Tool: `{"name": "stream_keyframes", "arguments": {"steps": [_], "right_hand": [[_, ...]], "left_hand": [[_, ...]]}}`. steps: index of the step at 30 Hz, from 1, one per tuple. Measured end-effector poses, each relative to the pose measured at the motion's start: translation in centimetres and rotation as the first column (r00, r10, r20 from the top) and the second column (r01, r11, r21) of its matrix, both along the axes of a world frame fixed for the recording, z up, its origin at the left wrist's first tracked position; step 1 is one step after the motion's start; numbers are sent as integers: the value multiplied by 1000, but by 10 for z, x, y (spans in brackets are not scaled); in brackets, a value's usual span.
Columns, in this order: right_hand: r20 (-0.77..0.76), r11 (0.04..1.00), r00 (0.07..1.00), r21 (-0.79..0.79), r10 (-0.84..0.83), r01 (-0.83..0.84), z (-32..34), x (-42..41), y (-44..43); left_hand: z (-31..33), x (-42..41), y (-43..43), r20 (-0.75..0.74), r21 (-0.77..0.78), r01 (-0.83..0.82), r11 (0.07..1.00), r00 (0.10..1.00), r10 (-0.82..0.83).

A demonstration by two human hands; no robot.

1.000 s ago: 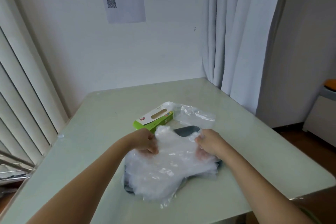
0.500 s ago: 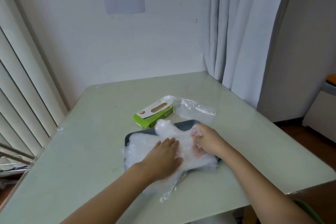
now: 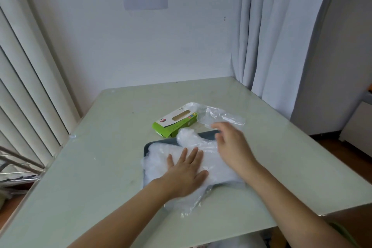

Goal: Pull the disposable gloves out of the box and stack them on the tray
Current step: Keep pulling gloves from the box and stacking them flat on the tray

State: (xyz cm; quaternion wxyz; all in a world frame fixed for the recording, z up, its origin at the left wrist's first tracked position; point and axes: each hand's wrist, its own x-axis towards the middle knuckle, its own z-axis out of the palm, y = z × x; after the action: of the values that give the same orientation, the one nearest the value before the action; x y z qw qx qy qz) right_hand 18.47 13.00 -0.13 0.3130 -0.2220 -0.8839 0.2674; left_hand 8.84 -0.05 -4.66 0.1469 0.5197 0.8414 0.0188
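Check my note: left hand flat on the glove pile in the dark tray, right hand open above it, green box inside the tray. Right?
No: the head view shows the green box on the table beyond the dark tray. The left hand is flat on the glove pile and the right hand open above it.

Single head view, looking forward-down, close over table [image 3: 100, 167].
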Motion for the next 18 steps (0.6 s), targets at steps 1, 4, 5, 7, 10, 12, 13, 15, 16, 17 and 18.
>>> {"name": "stream_keyframes", "arguments": {"steps": [1,4,5,7,10,12,13,15,16,17,18], "right_hand": [[40,991,994,-93,97,-93,0,-5,-15],[277,936,911,-263,304,-232,-22,-18,-37],[362,944,877,-218,315,-249,-32,-21,-36],[530,960,804,-87,271,-267,-45,-21,-25],[675,951,700,-7,232,-309,-48,-16,-8],[702,948,670,-22,240,-317,-45,-11,-2],[714,949,660,-21,234,-314,-44,-10,1],[740,953,640,-4,207,-303,-41,-8,7],[751,954,631,6,194,-301,-39,-6,9],[758,954,624,9,189,-299,-37,-4,11],[760,955,623,7,187,-296,-35,-2,13]], "left_hand": [[1,0,0,2,2,-5,1000,1000,5],[3,1,-2,-13,-13,0,1000,1000,0],[3,1,-5,-12,-16,-11,1000,1000,11],[3,-4,-14,-2,-19,-56,998,998,56],[4,-16,-33,-27,-78,-101,992,995,99],[7,-24,-44,-75,-119,-121,985,991,113],[10,-26,-49,-97,-146,-130,981,988,117],[16,-30,-56,-141,-202,-143,969,983,116],[19,-33,-60,-148,-217,-152,964,982,121],[22,-36,-64,-144,-229,-159,960,981,128],[26,-39,-67,-139,-240,-167,956,981,137]]}}
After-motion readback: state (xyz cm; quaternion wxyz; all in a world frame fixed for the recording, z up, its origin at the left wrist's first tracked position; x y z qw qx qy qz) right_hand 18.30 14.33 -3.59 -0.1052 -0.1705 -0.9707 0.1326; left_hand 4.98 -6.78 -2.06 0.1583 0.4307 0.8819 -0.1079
